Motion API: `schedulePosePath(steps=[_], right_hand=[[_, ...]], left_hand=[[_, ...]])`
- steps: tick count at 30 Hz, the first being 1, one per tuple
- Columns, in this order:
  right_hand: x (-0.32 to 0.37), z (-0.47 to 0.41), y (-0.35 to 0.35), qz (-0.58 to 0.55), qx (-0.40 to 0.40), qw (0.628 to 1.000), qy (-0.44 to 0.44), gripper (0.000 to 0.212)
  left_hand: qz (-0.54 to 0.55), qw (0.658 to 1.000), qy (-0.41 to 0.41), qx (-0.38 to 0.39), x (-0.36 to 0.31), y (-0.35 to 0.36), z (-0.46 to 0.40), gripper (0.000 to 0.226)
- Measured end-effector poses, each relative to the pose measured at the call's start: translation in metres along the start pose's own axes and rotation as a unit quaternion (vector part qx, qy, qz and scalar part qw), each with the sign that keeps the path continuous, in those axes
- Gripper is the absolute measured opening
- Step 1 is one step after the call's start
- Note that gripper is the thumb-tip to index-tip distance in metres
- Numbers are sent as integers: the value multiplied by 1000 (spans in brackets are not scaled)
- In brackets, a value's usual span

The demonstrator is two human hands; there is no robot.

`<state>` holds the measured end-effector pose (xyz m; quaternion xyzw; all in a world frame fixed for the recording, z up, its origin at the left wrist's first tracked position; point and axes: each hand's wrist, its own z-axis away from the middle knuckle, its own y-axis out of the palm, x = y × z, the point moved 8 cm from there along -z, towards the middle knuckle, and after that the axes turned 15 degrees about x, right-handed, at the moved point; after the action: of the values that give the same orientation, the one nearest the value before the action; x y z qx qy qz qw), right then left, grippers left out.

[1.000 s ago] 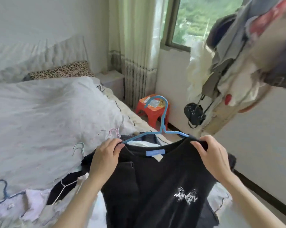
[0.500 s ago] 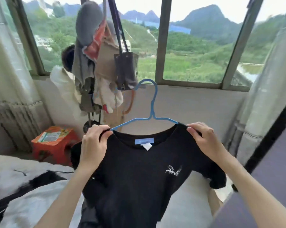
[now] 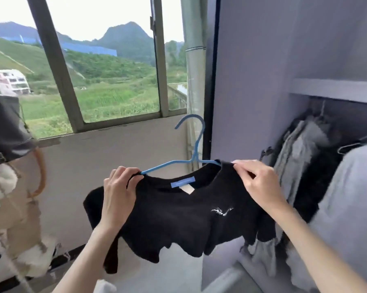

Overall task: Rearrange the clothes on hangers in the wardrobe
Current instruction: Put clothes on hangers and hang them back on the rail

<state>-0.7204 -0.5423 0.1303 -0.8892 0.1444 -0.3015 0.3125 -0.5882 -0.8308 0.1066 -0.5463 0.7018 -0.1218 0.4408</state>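
Black T-shirt [image 3: 178, 218] hangs on a blue hanger [image 3: 191, 153]; left hand [image 3: 118, 196] and right hand [image 3: 259, 185] each pinch a shoulder, beside the wardrobe [image 3: 263, 81].

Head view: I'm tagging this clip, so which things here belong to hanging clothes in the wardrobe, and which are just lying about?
Part of the job:
black T-shirt
blue hanger it sits on
left hand and right hand, each gripping a shoulder
wardrobe
hung grey clothes inside

Just lying about:
dark bag
window
curtain
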Motion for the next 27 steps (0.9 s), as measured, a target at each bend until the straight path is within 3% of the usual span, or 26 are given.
schedulePosePath(steps=[4,9,14,18,21,25,27], right_hand=[[-40,35,-23,-14,23,994,107,22],[-66,65,-61,110,58,975,183,24],[-78,98,-112,141,35,953,265,19],[-86,140,-141,238,-2,894,379,25],[-99,177,-156,278,-3,834,477,29],[-125,219,-166,251,-25,787,563,29],[-145,236,-164,184,-34,775,603,32]], left_hand=[[59,997,10,39,-18,46,-13,11],[129,986,59,88,-59,92,-36,12],[166,970,99,150,-101,150,-48,11],[159,943,118,269,-133,214,-35,21],[143,899,148,386,-160,262,-11,35],[131,868,203,434,-191,291,8,41],[126,863,212,441,-201,300,13,41]])
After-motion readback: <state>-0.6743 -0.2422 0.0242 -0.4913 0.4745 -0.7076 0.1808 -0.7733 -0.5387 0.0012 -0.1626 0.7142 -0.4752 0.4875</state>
